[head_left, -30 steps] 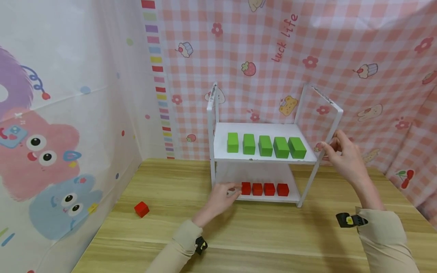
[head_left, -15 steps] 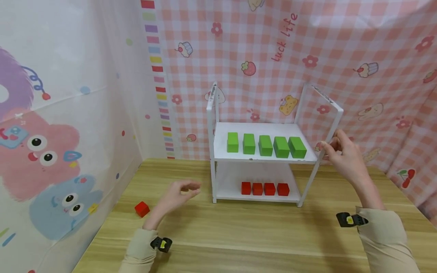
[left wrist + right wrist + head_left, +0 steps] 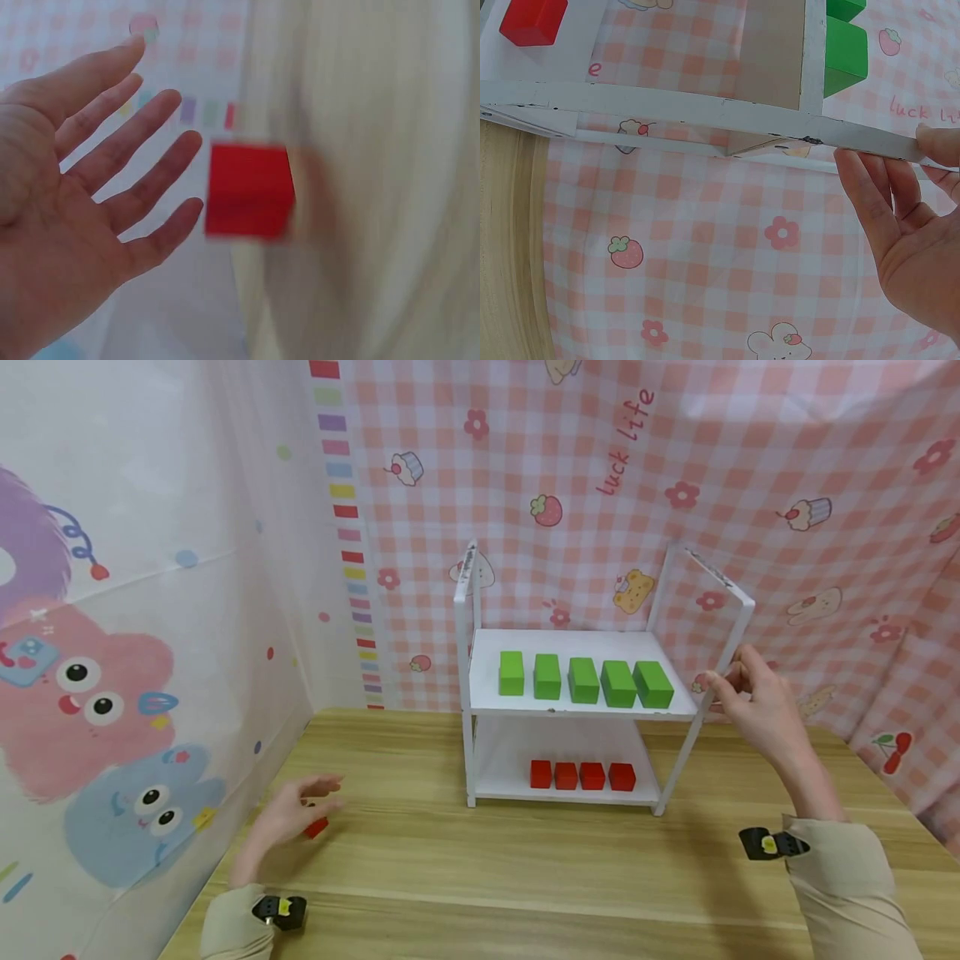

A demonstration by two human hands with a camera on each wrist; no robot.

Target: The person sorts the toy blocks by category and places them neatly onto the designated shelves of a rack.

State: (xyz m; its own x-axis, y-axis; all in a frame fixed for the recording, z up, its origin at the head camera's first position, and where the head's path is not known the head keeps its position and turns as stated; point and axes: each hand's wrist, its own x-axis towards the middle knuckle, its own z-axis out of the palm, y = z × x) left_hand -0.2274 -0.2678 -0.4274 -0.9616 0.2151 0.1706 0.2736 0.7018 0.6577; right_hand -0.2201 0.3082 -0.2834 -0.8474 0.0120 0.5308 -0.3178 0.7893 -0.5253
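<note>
Over a red cube [image 3: 317, 827] on the left of the table, my left hand [image 3: 288, 814] hovers and partly covers it in the head view. In the left wrist view the fingers of that hand [image 3: 97, 180] are spread, with the red cube [image 3: 247, 191] just beyond their tips and a gap between. My right hand [image 3: 761, 706] grips the right front post of a white two-tier shelf [image 3: 570, 642]. The right wrist view shows its thumb and fingers [image 3: 870, 191] pinching that post [image 3: 877, 142] from both sides.
Several green blocks [image 3: 583, 681] stand in a row on the upper tier. A row of several red cubes [image 3: 566, 776] sits on the lower tier. Beneath is a wood-grain table [image 3: 480, 877]; a pink checked cloth [image 3: 525, 460] hangs behind and a white printed cloth [image 3: 225, 635] at left.
My left hand has left the lower tier's front left and swept left across the table to the loose red cube. My right hand stays on the post, and the shelf has not moved.
</note>
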